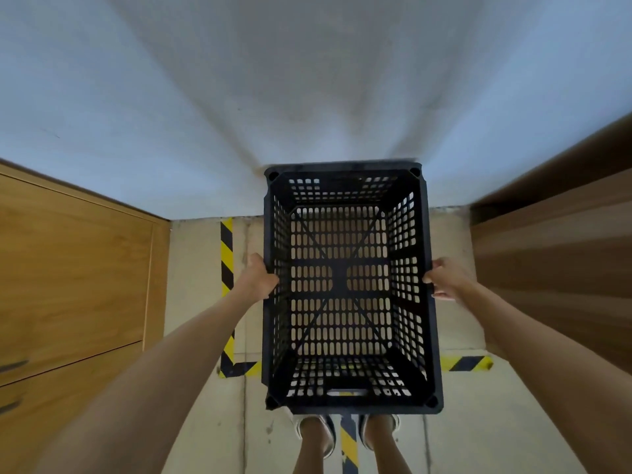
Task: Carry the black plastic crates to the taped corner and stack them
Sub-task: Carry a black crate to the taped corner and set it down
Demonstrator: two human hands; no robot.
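Note:
I hold one empty black plastic crate [349, 285] in the air in front of me, its open top facing me and its perforated bottom showing the floor through it. My left hand [257, 277] grips the crate's left long rim. My right hand [444, 279] grips the right long rim. The crate hangs over the floor area framed by yellow-and-black tape [226, 254], which runs along the left and across the near side [465, 363]. No other crate is visible; the floor under the held crate is partly hidden.
A white wall [307, 97] closes the far side of the taped area. Wooden cabinet doors [75, 275] stand on the left, and a brown panel [554, 254] on the right. My feet [345, 436] stand on the concrete floor beside a tape strip.

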